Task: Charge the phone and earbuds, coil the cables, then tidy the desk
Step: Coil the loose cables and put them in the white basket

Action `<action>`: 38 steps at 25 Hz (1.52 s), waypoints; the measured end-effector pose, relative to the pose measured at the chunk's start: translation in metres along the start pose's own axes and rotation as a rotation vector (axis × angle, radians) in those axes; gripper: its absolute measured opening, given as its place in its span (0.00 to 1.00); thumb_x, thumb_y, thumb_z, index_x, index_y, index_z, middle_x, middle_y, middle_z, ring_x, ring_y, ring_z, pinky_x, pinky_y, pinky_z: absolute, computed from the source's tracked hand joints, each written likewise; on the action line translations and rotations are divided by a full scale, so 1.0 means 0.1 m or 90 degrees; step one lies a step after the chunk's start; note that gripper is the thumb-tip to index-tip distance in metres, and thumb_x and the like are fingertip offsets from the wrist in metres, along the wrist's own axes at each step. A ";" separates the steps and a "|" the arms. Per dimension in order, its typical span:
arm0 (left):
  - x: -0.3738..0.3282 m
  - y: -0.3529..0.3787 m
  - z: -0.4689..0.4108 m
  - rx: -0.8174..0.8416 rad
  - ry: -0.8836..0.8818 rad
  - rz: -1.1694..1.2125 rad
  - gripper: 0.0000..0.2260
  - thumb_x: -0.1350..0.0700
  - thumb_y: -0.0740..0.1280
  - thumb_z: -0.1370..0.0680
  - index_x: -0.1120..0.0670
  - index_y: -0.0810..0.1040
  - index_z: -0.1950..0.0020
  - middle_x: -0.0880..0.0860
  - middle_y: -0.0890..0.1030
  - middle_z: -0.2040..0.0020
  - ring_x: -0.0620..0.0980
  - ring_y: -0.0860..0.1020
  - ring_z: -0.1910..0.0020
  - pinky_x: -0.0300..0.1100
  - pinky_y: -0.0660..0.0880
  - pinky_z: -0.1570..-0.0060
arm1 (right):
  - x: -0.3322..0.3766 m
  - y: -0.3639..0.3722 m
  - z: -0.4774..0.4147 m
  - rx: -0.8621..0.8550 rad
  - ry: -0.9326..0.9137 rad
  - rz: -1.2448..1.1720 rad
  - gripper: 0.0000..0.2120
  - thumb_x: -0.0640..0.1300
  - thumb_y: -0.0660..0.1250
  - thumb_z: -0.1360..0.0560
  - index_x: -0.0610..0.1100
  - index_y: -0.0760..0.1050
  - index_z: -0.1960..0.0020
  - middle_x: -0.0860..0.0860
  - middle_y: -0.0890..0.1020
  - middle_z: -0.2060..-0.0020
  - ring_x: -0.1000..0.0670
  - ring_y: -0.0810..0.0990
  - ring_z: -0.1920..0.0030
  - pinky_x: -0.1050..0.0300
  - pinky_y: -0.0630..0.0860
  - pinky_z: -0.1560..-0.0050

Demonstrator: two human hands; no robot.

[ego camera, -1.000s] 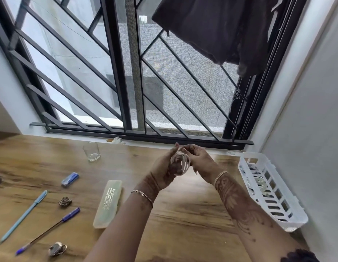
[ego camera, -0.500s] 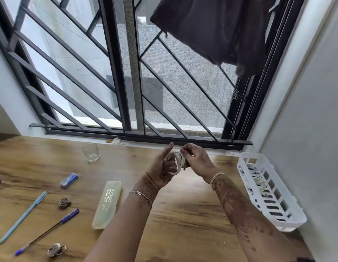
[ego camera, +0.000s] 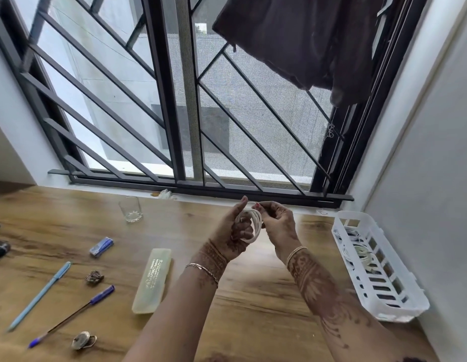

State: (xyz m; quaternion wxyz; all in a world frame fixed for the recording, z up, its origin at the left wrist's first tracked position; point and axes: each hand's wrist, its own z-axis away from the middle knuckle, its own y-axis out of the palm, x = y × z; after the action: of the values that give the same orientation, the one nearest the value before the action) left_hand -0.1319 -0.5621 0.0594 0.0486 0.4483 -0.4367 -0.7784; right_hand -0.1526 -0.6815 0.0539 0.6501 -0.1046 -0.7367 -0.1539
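Left hand (ego camera: 236, 232) fingers clamped round white cable coil (ego camera: 255, 227), held above counter (ego camera: 253, 309) near far edge; right hand (ego camera: 278, 226) fingers pinch cable at coil top; white basket (ego camera: 410, 307) at right edge holds more cables.

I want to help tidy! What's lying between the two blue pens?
A small brown clip lies between the light blue pen and the dark blue pen, in the head view.
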 end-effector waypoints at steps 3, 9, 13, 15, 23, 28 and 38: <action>0.01 0.02 -0.01 0.007 -0.001 0.002 0.23 0.44 0.64 0.26 0.53 0.68 0.78 0.45 0.61 0.85 0.42 0.57 0.88 0.30 0.48 0.81 | 0.01 0.00 0.00 -0.010 0.004 -0.048 0.06 0.35 0.70 0.26 0.43 0.80 0.61 0.51 0.82 0.67 0.60 0.80 0.70 0.68 0.75 0.69; -0.01 0.01 0.00 -0.030 0.001 -0.095 0.23 0.43 0.64 0.25 0.53 0.71 0.78 0.46 0.65 0.84 0.41 0.61 0.88 0.28 0.51 0.78 | -0.04 -0.03 0.02 0.019 0.088 -0.123 0.02 0.36 0.70 0.26 0.37 0.79 0.55 0.44 0.82 0.63 0.52 0.81 0.66 0.61 0.79 0.65; 0.04 -0.02 -0.03 -0.192 0.069 -0.176 0.20 0.44 0.71 0.29 0.52 0.69 0.74 0.47 0.67 0.80 0.40 0.62 0.86 0.30 0.56 0.86 | -0.04 -0.06 0.01 0.044 0.132 -0.173 0.01 0.36 0.70 0.26 0.39 0.79 0.57 0.46 0.82 0.64 0.50 0.81 0.66 0.59 0.81 0.61; 0.05 -0.06 -0.05 -0.239 0.131 -0.175 0.17 0.45 0.75 0.34 0.52 0.71 0.73 0.47 0.69 0.79 0.41 0.63 0.85 0.30 0.58 0.85 | -0.04 -0.07 0.00 0.056 0.141 -0.187 0.01 0.36 0.70 0.26 0.39 0.79 0.57 0.46 0.82 0.65 0.50 0.80 0.66 0.59 0.82 0.59; 0.12 -0.07 -0.16 -0.356 0.262 -0.328 0.18 0.39 0.74 0.34 0.52 0.78 0.67 0.49 0.77 0.70 0.45 0.74 0.71 0.37 0.72 0.69 | -0.04 -0.08 0.04 0.183 0.243 -0.187 0.06 0.36 0.67 0.25 0.46 0.73 0.54 0.47 0.84 0.65 0.51 0.82 0.67 0.57 0.80 0.63; 0.12 -0.10 -0.22 -0.437 0.309 -0.404 0.20 0.38 0.73 0.32 0.54 0.74 0.68 0.47 0.75 0.74 0.44 0.73 0.74 0.37 0.73 0.71 | -0.03 -0.14 0.06 0.270 0.302 -0.241 0.04 0.42 0.63 0.27 0.50 0.75 0.54 0.51 0.83 0.63 0.53 0.79 0.62 0.54 0.68 0.50; 0.11 -0.22 -0.22 -0.481 0.332 -0.366 0.21 0.36 0.71 0.32 0.53 0.75 0.68 0.48 0.77 0.73 0.44 0.75 0.77 0.40 0.73 0.75 | -0.06 -0.14 0.13 0.445 0.131 -0.156 0.33 0.15 0.55 0.33 0.43 0.64 0.37 0.42 0.78 0.54 0.45 0.76 0.56 0.55 0.70 0.53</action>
State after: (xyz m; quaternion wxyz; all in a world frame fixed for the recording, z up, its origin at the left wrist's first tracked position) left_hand -0.1156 -0.5677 0.0321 0.0981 0.6792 0.0405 -0.7263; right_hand -0.1683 -0.6898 0.0451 0.6941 0.2283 -0.6824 0.0206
